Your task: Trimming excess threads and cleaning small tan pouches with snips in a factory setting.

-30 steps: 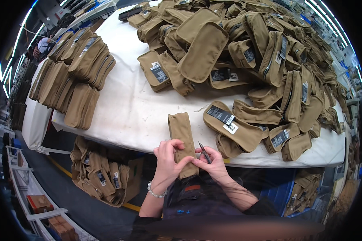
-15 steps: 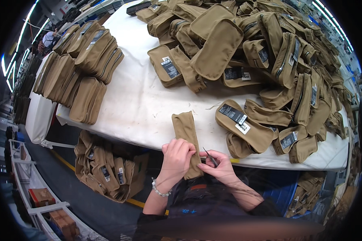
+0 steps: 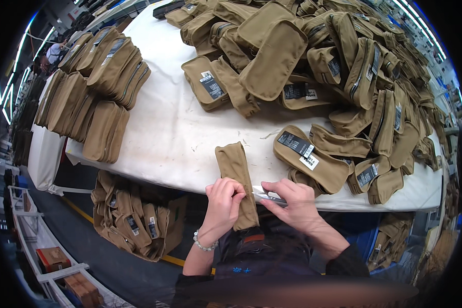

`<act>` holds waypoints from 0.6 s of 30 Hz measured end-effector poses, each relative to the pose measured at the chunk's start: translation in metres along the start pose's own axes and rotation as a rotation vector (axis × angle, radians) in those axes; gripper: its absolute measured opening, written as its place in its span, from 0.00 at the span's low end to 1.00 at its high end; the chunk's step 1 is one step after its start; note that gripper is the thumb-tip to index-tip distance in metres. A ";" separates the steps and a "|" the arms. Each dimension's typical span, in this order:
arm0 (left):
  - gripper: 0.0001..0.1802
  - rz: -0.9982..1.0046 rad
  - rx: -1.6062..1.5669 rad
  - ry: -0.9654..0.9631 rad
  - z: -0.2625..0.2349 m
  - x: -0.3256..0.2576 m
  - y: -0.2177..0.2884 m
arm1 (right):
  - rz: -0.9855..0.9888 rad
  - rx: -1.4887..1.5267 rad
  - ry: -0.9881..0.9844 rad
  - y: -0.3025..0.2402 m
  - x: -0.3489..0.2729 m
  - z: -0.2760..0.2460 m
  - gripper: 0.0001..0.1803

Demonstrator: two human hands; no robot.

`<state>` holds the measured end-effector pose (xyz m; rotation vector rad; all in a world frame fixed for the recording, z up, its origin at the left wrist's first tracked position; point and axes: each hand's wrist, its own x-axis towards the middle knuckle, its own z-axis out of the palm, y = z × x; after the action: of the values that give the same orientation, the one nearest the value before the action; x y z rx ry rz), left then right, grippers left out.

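Note:
A long tan fabric pouch (image 3: 233, 165) lies over the near edge of the white table (image 3: 164, 133), its lower end hanging toward me. My left hand (image 3: 222, 206) grips that lower end, fingers curled around it. My right hand (image 3: 292, 203) is just to the right of the pouch and holds small metal snips (image 3: 266, 195), their tips pointing at the pouch's side.
A big heap of tan pouches (image 3: 344, 66) with black and white tags covers the table's right and far side. Neat stacks of pouches (image 3: 95, 90) stand at the left. More pouches (image 3: 133, 220) sit in a box under the table. A person (image 3: 51, 51) stands far left.
The view has shifted slightly. My left hand has slid down the pouch's hanging end, and my right hand has moved the snips lower against its side.

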<state>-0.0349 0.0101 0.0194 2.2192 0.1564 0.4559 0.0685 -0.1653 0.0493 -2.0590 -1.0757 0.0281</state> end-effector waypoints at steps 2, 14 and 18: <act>0.04 -0.004 -0.008 0.009 0.002 0.000 -0.001 | -0.092 -0.168 -0.064 -0.003 0.005 -0.008 0.16; 0.03 0.005 -0.022 0.024 0.007 -0.001 0.001 | -0.267 -0.304 -0.153 -0.008 0.017 -0.008 0.11; 0.03 0.011 -0.029 0.016 0.004 -0.002 -0.001 | -0.260 -0.306 -0.150 -0.005 0.016 -0.011 0.10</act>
<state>-0.0353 0.0071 0.0159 2.1895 0.1451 0.4793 0.0787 -0.1596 0.0654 -2.1932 -1.5127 -0.1215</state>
